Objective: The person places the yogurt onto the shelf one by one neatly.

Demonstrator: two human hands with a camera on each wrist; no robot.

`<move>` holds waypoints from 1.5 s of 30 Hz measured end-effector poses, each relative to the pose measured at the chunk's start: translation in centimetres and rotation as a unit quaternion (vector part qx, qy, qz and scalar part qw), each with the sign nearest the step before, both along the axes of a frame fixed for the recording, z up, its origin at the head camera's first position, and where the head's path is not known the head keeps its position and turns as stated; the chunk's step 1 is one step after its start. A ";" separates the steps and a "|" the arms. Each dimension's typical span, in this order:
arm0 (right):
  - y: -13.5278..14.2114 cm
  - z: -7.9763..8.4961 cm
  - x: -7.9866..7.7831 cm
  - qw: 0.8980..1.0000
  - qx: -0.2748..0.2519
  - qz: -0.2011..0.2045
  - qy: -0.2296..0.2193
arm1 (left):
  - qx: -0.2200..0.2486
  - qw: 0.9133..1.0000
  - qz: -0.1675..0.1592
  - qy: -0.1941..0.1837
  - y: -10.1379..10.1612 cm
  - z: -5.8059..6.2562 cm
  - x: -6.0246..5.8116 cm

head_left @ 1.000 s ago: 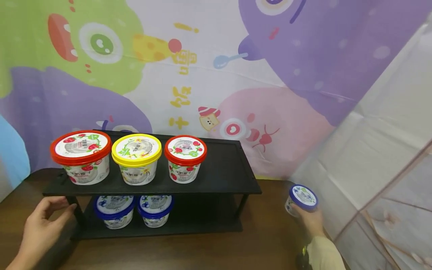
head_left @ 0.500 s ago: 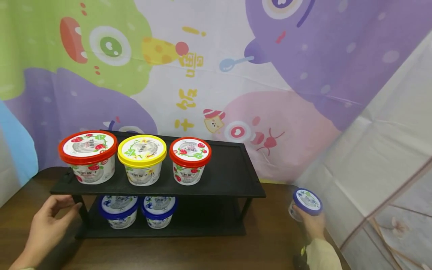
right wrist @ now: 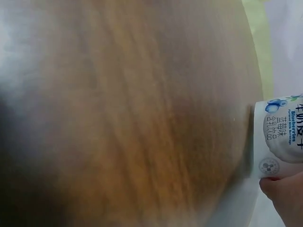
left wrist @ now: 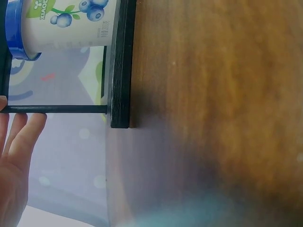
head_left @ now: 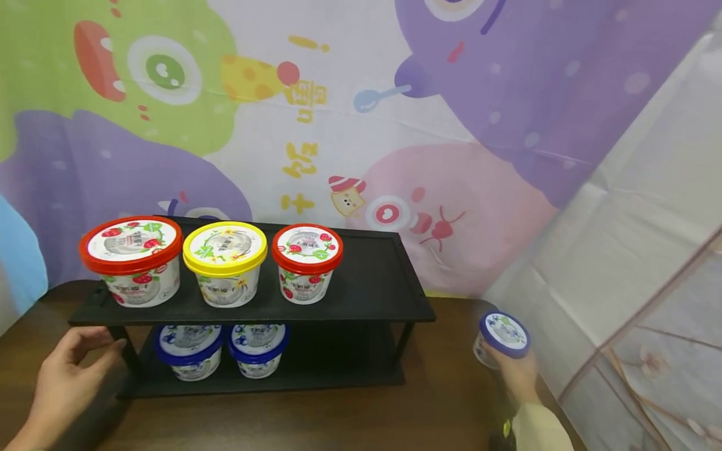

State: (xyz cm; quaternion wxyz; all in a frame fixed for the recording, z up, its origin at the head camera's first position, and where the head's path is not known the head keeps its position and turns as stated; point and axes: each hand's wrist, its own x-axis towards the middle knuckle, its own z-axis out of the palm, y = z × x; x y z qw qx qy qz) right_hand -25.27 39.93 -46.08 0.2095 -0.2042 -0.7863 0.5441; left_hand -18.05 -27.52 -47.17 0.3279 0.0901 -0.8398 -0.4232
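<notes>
On the far right of the table in the head view, my right hand [head_left: 517, 374] grips a blue-lidded cup [head_left: 506, 333]. Blueberries and the word "Blueberries" show on this cup's side [right wrist: 279, 130] in the right wrist view, with my thumb against it. My left hand [head_left: 70, 379] holds the left end of a black two-tier rack [head_left: 378, 269], thumb and fingers about its corner post [left wrist: 61, 109]. Along the upper tier stand a large red-lidded cup [head_left: 138, 285], a yellow-lidded cup [head_left: 228, 290] and a smaller red-lidded cup [head_left: 304, 287]. Two blue-lidded cups [head_left: 194, 366] [head_left: 258, 363] sit on the lower tier.
A wooden table [head_left: 293, 423] carries the rack. Behind it hangs a cartoon-printed cloth [head_left: 282, 188]. Pale flower-patterned sheeting [head_left: 637, 313] borders the table on the right, close beside my right hand.
The head view swings a little and returns. Both hands, the rack and the cups keep their places relative to one another.
</notes>
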 end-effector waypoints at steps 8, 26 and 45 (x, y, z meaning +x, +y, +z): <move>-0.4 0.9 1.6 1.000 0.013 0.010 -0.012 | -0.001 1.000 0.019 -0.012 -0.6 -1.4 -0.8; -4.1 3.2 5.1 0.989 0.075 0.082 -0.097 | 0.016 0.999 0.029 -0.026 1.0 0.8 0.3; -7.7 4.1 7.1 0.983 0.103 0.123 -0.088 | 0.013 0.999 0.029 -0.016 0.1 -0.5 -0.5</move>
